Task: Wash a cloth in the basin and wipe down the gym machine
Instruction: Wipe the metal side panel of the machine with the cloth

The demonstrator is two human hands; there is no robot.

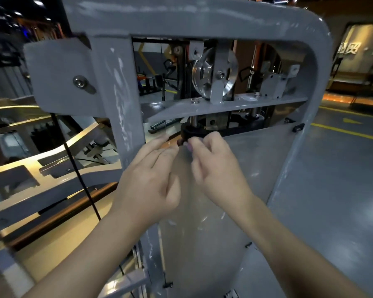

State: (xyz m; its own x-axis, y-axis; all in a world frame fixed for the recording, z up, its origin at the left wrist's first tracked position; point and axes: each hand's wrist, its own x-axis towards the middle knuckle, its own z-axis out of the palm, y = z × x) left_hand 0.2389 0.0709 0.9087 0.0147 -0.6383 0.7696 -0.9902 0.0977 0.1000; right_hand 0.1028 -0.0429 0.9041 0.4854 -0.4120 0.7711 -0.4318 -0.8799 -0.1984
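At the clear panel's [235,190] top edge, my right hand [215,164] pinches something small; left hand [151,179] relaxed beside it; no cloth visible.

Blurred pale characters on the far wall sign [351,53] defy reading.

The person's 2 forearms are bare to the frame's lower edge, with no sleeves showing. The left hand [148,179] and right hand [216,168] wear no gloves, rings or watch.
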